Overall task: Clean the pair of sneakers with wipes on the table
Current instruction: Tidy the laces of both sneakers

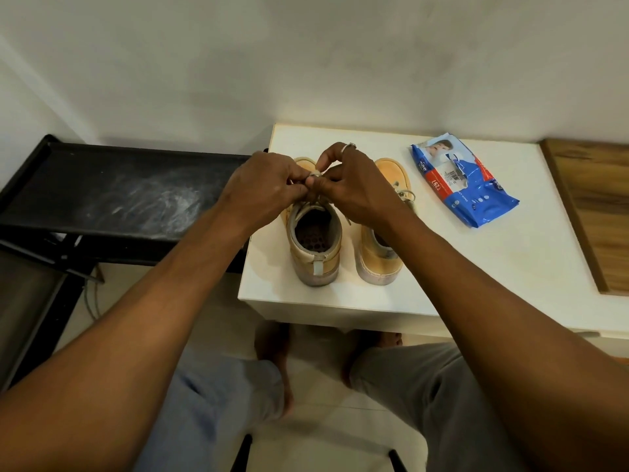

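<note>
Table [476, 267]: white, smooth, flat-topped with a squared front edge; it bears both sneakers and the wipes.
Left sneaker [315, 240]: tan, suede-like upper; pale rubber sole, greyed with dirt at the heel; grey pull tab; dark insole with a honeycomb pattern; it stands upright near the table's left front corner, heel toward the viewer.
Right sneaker [384, 260]: same tan upper and soiled pale sole; it stands just beside its mate and parallel to it; its collar is partly hidden by the right forearm.
Lace [315, 175]: pale, flat cord; drawn up above the left sneaker's tongue.
Left hand [265, 185]: fingers curled inward; fingertips pinch the lace from the left.
Right hand [354, 185]: fingers curled, pinching the same lace from the right; a silvery ring [349, 146] sits on one finger.
Pack of wipes [463, 182]: soft, glossy blue plastic with a red band; crumpled; it lies flat to the right of the sneakers, apart from them.
Black shelf [119, 185]: dark tray-like shelf with a raised rim, left of the table; surface smeared with whitish dust.
Wood-grained panel [599, 212]: brown, straight-edged, at the table's right side; whether it rests on the table cannot be told.
Obstruction: both hands cover the left sneaker's toe and tongue.
</note>
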Demonstrator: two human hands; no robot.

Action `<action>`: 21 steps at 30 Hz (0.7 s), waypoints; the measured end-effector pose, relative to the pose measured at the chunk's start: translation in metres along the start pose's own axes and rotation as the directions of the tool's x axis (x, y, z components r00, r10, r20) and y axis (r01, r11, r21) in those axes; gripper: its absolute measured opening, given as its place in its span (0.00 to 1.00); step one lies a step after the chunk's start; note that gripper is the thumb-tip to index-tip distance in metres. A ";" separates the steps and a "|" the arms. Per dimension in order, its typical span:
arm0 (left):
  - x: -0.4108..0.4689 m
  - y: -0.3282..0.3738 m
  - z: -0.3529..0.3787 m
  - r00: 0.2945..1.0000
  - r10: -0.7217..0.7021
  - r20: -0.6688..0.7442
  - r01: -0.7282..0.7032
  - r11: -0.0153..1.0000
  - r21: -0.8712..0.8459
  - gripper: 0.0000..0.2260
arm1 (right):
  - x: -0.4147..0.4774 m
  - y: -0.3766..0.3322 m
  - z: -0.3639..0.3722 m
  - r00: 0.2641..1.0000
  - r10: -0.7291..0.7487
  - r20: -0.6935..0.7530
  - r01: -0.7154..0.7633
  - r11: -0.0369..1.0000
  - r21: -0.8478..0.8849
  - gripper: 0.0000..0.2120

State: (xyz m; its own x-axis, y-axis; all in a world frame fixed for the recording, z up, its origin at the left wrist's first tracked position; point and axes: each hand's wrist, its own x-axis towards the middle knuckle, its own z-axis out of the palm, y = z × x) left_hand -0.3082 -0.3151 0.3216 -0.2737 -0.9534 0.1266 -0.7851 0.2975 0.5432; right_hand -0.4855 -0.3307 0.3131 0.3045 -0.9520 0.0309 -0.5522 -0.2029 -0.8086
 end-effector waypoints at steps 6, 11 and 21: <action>0.002 0.001 -0.003 0.990 0.036 0.137 -0.053 0.992 0.117 0.13 | 0.000 -0.001 0.003 0.997 0.046 -0.065 -0.043 0.998 0.052 0.09; 0.002 0.006 -0.004 0.992 0.028 0.127 -0.055 0.975 0.216 0.13 | 0.001 -0.001 0.004 0.994 0.060 -0.093 -0.055 0.997 0.048 0.08; 0.000 0.003 -0.005 0.988 -0.129 0.089 0.115 0.982 0.150 0.13 | -0.001 -0.001 0.001 0.998 -0.012 0.065 0.005 0.994 0.106 0.10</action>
State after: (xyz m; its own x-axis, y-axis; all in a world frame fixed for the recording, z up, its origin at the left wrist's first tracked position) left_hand -0.3074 -0.3141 0.3277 -0.2184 -0.9757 -0.0193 -0.8858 0.1899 0.4234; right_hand -0.4848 -0.3296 0.3134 0.3604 -0.9328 0.0024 -0.4654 -0.1820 -0.8662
